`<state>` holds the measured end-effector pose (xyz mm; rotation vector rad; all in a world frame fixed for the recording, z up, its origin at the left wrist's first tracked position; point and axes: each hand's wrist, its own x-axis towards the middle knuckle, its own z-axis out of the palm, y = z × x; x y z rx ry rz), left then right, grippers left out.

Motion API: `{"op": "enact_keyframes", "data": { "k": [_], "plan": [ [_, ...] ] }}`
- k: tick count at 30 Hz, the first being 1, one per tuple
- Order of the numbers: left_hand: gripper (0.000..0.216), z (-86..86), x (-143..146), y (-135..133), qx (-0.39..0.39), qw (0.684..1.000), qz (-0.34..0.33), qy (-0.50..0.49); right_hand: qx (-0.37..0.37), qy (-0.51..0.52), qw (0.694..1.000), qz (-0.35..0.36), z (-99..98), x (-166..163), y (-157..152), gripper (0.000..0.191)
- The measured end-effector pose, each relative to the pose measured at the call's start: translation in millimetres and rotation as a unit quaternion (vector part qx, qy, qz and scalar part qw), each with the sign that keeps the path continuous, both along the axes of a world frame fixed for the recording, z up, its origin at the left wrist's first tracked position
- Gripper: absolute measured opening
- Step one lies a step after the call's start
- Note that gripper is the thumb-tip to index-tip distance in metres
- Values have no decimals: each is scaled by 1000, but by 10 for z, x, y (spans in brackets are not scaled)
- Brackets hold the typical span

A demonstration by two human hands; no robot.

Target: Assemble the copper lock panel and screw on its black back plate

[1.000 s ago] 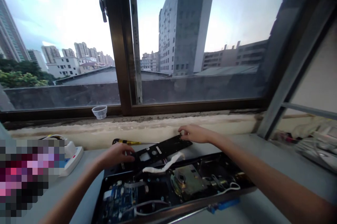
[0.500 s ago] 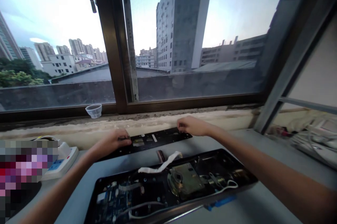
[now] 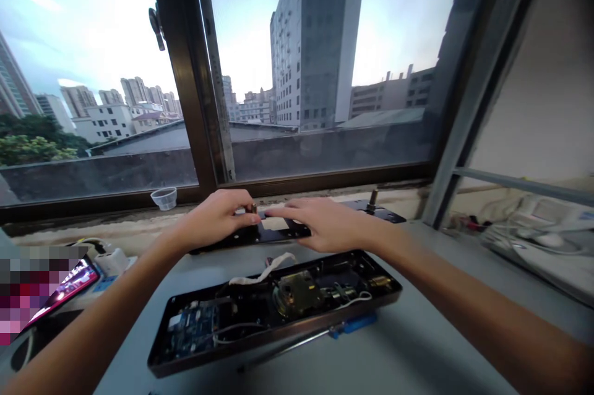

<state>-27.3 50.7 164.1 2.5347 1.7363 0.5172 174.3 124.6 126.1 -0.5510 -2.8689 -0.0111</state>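
A long black plate point(image 3: 236, 236) with rectangular cutouts lies by the wall below the window. My left hand point(image 3: 220, 215) pinches a small brass post point(image 3: 254, 208) that stands at the plate, between thumb and forefinger. Over the plate's middle, my right hand point(image 3: 325, 221) has its fingers stretched toward that post, the thumb apart near the front edge; whether it presses on the plate I cannot tell. Another brass post point(image 3: 373, 198) stands upright at the plate's right end. Nearer me sits an open black lock housing point(image 3: 273, 348) holding a blue circuit board point(image 3: 192, 327), a metal mechanism point(image 3: 299, 296) and wires.
A screwdriver with a blue handle point(image 3: 355, 324) lies along the housing's front side. On the sill stands a clear plastic cup point(image 3: 164, 198). A phone point(image 3: 69, 286) and a white plug point(image 3: 112, 260) are at the left. Cables point(image 3: 542, 246) lie behind the frame on the right.
Both hands have come together over the plate's middle; earlier they held it near opposite ends. The plate now sits farther right, with brass posts showing. My view has shifted.
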Motion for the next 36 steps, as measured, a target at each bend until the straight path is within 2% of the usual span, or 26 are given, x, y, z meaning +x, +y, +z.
{"op": "enact_keyframes", "data": {
  "k": [1, 3, 5, 6, 7, 9, 11, 12, 14, 16, 20, 23, 26, 29, 36],
  "plan": [
    [25, 16, 72, -60, 14, 1000, 4, 5, -16, -4, 1000, -6, -12, 45, 6, 60],
    [28, 13, 202, -234, 89, 995, 37, -4, -36, 8, 999, -18, -25, 193, 56, 56],
    [33, -62, 311, -423, 235, 964, 110, -49, -39, 44, 998, -36, -29, 390, 131, 54],
    [34, -130, 354, -494, 268, 951, 139, -62, -40, 63, 996, -47, -30, 493, 166, 53],
    [35, -215, 389, -536, 250, 955, 149, -60, -43, 78, 994, -59, -32, 590, 194, 53],
    [31, -410, 441, -511, 120, 976, 165, -73, -56, 97, 990, -81, -44, 746, 215, 54],
    [24, -593, 482, -363, 59, 980, 171, -85, -71, 105, 988, -91, -64, 832, 184, 55],
    [27, -663, 503, -265, 26, 981, 170, -91, -76, 105, 988, -89, -77, 849, 152, 55],
    [24, -745, 546, -79, -38, 981, 157, -104, -78, 102, 989, -78, -99, 846, 72, 57],
    [16, -749, 573, 36, -70, 978, 150, -124, -77, 97, 990, -67, -109, 826, 1, 60],
    [16, -643, 503, -18, -45, 962, 160, -215, -96, 117, 984, -89, -92, 851, -14, 64],
    [26, -596, 376, -174, -4, 932, 178, -316, -166, 196, 959, -116, -87, 903, 97, 66],
    [32, -626, 286, -277, 30, 892, 181, -414, -231, 265, 929, -116, -107, 897, 215, 68],
    [32, -692, 267, -295, 48, 857, 169, -484, -262, 293, 914, -103, -133, 820, 257, 68],
    [29, -744, 283, -282, 66, 820, 155, -546, -310, 327, 889, -88, -190, 570, 209, 58]
  ]
}}
